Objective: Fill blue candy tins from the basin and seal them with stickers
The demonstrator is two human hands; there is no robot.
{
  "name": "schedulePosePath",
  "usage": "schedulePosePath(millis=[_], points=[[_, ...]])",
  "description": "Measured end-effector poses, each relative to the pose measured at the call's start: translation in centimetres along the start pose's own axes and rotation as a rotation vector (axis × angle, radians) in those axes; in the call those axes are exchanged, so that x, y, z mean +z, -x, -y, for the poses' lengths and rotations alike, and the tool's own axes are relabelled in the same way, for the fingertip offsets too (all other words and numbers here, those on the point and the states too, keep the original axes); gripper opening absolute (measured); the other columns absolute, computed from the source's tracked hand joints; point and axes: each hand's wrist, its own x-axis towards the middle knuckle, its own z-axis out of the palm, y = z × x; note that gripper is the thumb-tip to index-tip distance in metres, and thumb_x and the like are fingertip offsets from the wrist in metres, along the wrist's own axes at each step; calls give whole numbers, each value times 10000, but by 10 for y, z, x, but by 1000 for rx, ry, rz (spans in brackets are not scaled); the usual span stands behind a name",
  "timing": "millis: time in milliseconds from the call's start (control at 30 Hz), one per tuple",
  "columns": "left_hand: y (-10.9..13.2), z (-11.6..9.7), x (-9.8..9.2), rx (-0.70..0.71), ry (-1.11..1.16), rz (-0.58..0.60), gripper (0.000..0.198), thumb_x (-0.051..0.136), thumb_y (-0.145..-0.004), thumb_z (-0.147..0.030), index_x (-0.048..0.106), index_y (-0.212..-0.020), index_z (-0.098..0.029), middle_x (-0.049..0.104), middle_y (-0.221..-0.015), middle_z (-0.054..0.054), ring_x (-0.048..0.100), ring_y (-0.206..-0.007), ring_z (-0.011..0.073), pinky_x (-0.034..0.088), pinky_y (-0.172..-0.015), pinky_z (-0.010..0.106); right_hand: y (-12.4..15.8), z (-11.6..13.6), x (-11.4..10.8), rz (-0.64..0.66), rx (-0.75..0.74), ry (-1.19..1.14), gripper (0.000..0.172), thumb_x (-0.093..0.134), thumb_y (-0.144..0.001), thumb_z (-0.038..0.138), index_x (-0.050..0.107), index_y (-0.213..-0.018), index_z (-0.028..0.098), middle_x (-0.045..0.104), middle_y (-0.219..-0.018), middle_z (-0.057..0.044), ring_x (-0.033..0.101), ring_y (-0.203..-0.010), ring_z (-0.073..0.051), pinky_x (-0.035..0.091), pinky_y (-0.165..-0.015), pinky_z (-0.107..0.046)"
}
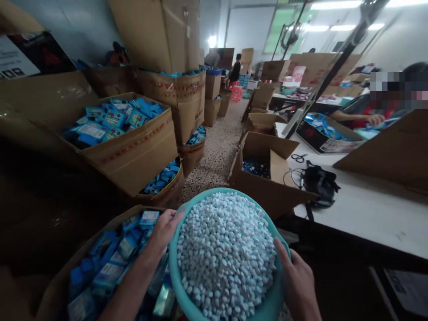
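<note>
A turquoise basin [173, 272] heaped with small white pellets [227, 254], held in both hands above a carton-lined aisle.
In the head view, the left hand [167, 227] and right hand [297, 272] are partly closed, gripping opposite sides of the rim. Blue packets [110, 274] fill a carton beneath the left forearm; a larger carton [140, 147] of them stands beyond. An open-flapped carton [264, 191] crowds the aisle's right side, beside a white bench [371, 218] carrying scissors [299, 158] and a black bag [319, 185]. Speckled floor [214, 151] runs back toward red stools [236, 92]; another person's hand [375, 119] works over the bench.
</note>
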Motion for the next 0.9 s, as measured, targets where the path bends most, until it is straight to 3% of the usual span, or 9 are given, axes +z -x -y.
schedulePosePath(millis=[100, 267, 467, 600, 900], points=[[-27, -38, 4, 38, 104, -16, 506, 701, -474, -590, 587, -692, -148, 589, -573, -8, 524, -545, 135, 406, -513, 236, -42, 48, 12, 75, -124, -78, 559, 544, -606, 721, 588, -663, 166, 631, -658, -49, 561, -748, -241, 435, -629, -274], [-77, -88, 11, 122, 231, -164, 476, 748, -440, -535, 610, -676, -144, 581, -566, -8, 521, -545, 132, 407, -513, 232, -113, 114, 40, 181, -313, -115, 505, 570, -646, 664, 561, -640, 160, 605, -677, -36, 519, -700, -196, 414, -607, -255], [-148, -140, 27, 152, 275, -231, 412, 764, -446, -468, 620, -662, -148, 562, -541, -22, 496, -527, 114, 376, -483, 210, -186, 174, 78, 231, -370, -153, 519, 560, -647, 668, 549, -628, 149, 560, -622, -21, 477, -627, -162, 377, -548, -243], [-213, -165, 47, 145, 273, -173, 393, 753, -473, -462, 603, -651, -146, 554, -531, -28, 487, -509, 107, 373, -485, 211, -228, 206, 100, 211, -298, -143, 550, 550, -629, 683, 590, -662, 135, 611, -677, -48, 521, -675, -193, 405, -576, -256], [-387, -229, 116, 70, 128, 125, 492, 726, -473, -567, 588, -672, -140, 543, -548, -29, 477, -514, 104, 352, -483, 215, -321, 268, 154, -2, -2, -128, 582, 559, -548, 728, 607, -634, 154, 640, -654, -56, 569, -732, -244, 449, -590, -269]])
